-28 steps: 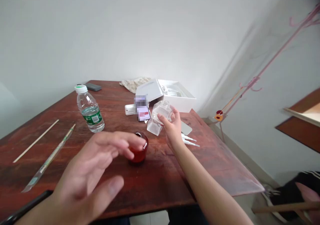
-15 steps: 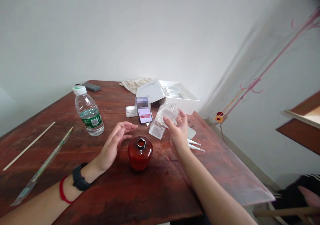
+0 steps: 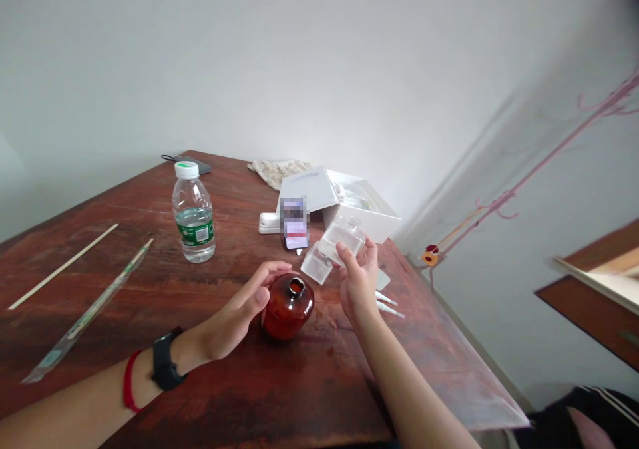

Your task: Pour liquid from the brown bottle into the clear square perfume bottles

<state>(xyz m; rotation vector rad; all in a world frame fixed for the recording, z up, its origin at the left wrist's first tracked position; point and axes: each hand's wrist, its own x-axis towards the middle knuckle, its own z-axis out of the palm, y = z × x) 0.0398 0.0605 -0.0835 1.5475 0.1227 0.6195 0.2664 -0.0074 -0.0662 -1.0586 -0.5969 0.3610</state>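
Note:
My left hand [image 3: 239,309] rests against the left side of a round dark-red glass bottle [image 3: 288,309], its fingers curled around the shoulder. That bottle stands upright on the wooden table [image 3: 239,396], with its small neck open. My right hand [image 3: 358,279] holds a clear square glass bottle [image 3: 332,246] tilted in the air, a little to the right of the red one. The lower corner of the clear bottle hangs just above the tabletop.
A water bottle [image 3: 194,219] stands at left, beside a thin wooden stick [image 3: 62,267] and a long clear tube [image 3: 87,316]. At the back are a white open box [image 3: 367,213], a phone [image 3: 294,233] and a cloth [image 3: 277,171]. Small white droppers [image 3: 389,304] lie right.
My left hand has moved right from beside the red bottle and now touches it. The right hand stays raised with the clear bottle. The view has shifted slightly.

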